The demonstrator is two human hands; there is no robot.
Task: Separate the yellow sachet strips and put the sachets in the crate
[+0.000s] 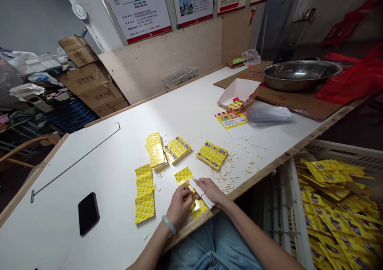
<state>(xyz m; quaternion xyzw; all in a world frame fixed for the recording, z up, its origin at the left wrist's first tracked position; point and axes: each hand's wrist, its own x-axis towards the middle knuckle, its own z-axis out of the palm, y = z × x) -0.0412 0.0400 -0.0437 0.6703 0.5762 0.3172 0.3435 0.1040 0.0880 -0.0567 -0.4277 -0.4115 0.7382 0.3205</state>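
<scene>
The right hand (210,191) pinches a white card strip (204,198), its long axis running far left to near right. The left hand (179,202) curls just left of it, grip unclear. Yellow patterned cards (183,175) lie beneath, on the bench (116,170).

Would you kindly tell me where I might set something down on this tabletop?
Bare: between the thin rod and phone; also behind the yellow stacks, left of the open box. Crowded: around the left hand and right hand, amid stacks and scraps.
</scene>
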